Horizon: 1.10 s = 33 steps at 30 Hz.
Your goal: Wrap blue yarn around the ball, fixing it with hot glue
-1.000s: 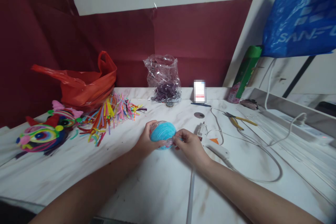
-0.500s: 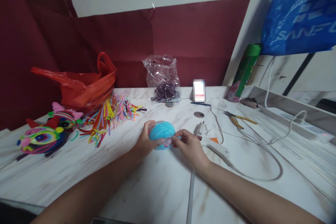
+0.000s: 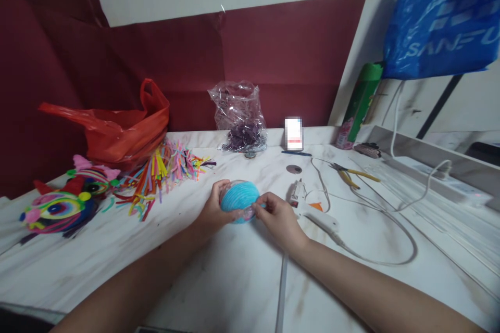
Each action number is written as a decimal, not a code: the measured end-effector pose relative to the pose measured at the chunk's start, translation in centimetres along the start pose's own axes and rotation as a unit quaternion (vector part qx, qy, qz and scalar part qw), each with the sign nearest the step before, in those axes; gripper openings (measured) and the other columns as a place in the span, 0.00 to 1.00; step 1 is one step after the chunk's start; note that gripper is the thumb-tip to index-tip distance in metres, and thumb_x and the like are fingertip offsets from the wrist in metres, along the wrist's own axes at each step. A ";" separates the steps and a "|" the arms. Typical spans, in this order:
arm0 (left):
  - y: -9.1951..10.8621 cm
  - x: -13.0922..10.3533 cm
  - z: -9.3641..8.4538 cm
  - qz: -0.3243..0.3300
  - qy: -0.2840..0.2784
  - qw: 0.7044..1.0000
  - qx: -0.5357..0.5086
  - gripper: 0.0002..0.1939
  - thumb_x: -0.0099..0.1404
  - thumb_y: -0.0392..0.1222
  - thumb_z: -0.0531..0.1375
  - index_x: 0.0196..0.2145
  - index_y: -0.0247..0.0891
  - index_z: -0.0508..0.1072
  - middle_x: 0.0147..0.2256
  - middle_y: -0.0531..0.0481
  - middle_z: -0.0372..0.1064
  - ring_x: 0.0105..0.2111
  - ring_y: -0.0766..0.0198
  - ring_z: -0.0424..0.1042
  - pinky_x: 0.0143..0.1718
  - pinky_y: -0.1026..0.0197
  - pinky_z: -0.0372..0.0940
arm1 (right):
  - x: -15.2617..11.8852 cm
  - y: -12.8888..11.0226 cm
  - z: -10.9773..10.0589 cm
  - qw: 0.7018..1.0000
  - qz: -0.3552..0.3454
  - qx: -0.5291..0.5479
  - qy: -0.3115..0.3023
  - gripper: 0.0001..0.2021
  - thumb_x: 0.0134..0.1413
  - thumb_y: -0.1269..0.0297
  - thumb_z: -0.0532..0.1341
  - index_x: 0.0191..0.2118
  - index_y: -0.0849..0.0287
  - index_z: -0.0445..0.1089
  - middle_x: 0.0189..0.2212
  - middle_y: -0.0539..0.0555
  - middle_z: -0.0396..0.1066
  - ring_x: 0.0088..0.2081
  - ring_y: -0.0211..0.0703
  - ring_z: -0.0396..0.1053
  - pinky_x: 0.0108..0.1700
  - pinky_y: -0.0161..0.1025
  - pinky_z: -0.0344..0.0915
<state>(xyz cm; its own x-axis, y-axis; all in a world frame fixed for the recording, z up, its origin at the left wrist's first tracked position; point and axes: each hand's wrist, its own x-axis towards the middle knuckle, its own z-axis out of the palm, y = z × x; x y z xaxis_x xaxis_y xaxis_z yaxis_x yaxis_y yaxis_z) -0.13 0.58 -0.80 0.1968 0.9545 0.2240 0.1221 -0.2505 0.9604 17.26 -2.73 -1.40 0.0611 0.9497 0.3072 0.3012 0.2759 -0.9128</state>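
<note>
Wrapped round the left side of a ball (image 3: 239, 195), my left hand (image 3: 215, 205) steadies it just above the table, its thumb along the lower front. Rows of fuzzy light-blue pipe cleaner cover most of the ball, while clear and pinkish patches show at its upper left and lower front. At the ball's right side my right hand (image 3: 277, 218) is closed in a pinch on what looks like the end of a blue pipe cleaner; the fingers mostly hide it. Close to the right hand lies a white glue gun (image 3: 318, 218) with an orange trigger.
Pliers (image 3: 347, 174) and looping cables lie at the right, near a power strip (image 3: 441, 182) and clear glue sticks (image 3: 422, 213). Colourful pipe cleaners (image 3: 156, 171), two decorated balls (image 3: 58, 210) and a red bag (image 3: 121, 135) occupy the left. A clear bag (image 3: 244, 125) stands behind.
The view has shifted slightly. Both hands keep nearly the same grip on the ball, and the right fingertips have moved a little at its right side.
</note>
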 end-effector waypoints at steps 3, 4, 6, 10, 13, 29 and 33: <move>-0.1 -0.1 0.0 0.000 0.023 0.999 0.035 0.41 0.40 0.46 0.71 0.49 0.41 0.55 0.48 0.43 0.62 0.49 0.50 0.65 0.46 0.53 0.63 | -0.1 -0.2 0.0 1.000 -0.012 0.000 0.001 0.06 0.48 0.61 0.59 0.27 0.56 0.65 0.20 0.48 0.68 0.24 0.40 0.65 0.29 0.36 0.61; -0.1 -0.2 0.0 0.000 0.025 0.999 0.044 0.41 0.41 0.46 0.71 0.49 0.41 0.55 0.48 0.43 0.62 0.49 0.50 0.65 0.46 0.53 0.62 | -0.1 -0.2 0.1 1.000 -0.013 0.009 0.001 0.05 0.48 0.61 0.59 0.28 0.56 0.65 0.20 0.47 0.68 0.24 0.40 0.65 0.29 0.36 0.61; 0.0 -0.2 -0.1 0.001 0.026 0.998 0.050 0.41 0.42 0.46 0.71 0.50 0.41 0.56 0.49 0.42 0.62 0.50 0.50 0.64 0.46 0.53 0.62 | -0.2 -0.1 0.1 1.000 -0.013 0.025 0.004 0.06 0.48 0.60 0.60 0.29 0.56 0.64 0.20 0.47 0.67 0.24 0.39 0.65 0.28 0.36 0.61; 0.1 -0.2 -0.1 0.006 0.014 1.000 0.016 0.44 0.40 0.46 0.71 0.52 0.41 0.55 0.52 0.39 0.61 0.53 0.47 0.63 0.50 0.51 0.61 | -0.2 0.0 -0.1 1.000 -0.015 0.017 0.007 0.07 0.49 0.60 0.59 0.27 0.56 0.64 0.20 0.47 0.66 0.23 0.39 0.64 0.27 0.36 0.61; 0.2 -0.1 0.1 0.015 -0.003 1.000 0.004 0.45 0.40 0.45 0.71 0.53 0.40 0.55 0.55 0.37 0.60 0.56 0.45 0.60 0.53 0.49 0.58 | -0.1 -0.1 -0.1 1.000 -0.023 -0.001 0.009 0.07 0.49 0.60 0.59 0.26 0.56 0.64 0.20 0.46 0.65 0.23 0.39 0.63 0.27 0.35 0.60; 0.3 -0.1 0.1 0.011 0.034 0.999 0.000 0.40 0.39 0.45 0.72 0.49 0.41 0.60 0.52 0.40 0.65 0.52 0.48 0.65 0.48 0.51 0.63 | -0.4 0.1 0.0 0.999 -0.033 0.010 0.008 0.08 0.50 0.59 0.59 0.25 0.56 0.64 0.21 0.48 0.67 0.25 0.40 0.65 0.29 0.36 0.61; 0.0 -0.1 -0.1 0.013 0.022 1.000 -0.005 0.41 0.39 0.46 0.72 0.49 0.41 0.58 0.53 0.39 0.64 0.52 0.49 0.65 0.48 0.53 0.63 | -0.4 -0.1 0.0 1.000 -0.029 0.005 0.007 0.09 0.49 0.58 0.59 0.24 0.56 0.64 0.20 0.48 0.66 0.25 0.40 0.64 0.29 0.36 0.60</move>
<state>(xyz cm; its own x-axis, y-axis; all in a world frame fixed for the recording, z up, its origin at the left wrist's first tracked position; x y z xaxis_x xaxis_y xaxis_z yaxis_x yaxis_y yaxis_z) -0.22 0.49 -0.76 0.1561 0.9542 0.2554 0.1071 -0.2734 0.9559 17.21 -3.18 -1.40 0.0569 0.9297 0.3639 0.2949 0.3326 -0.8958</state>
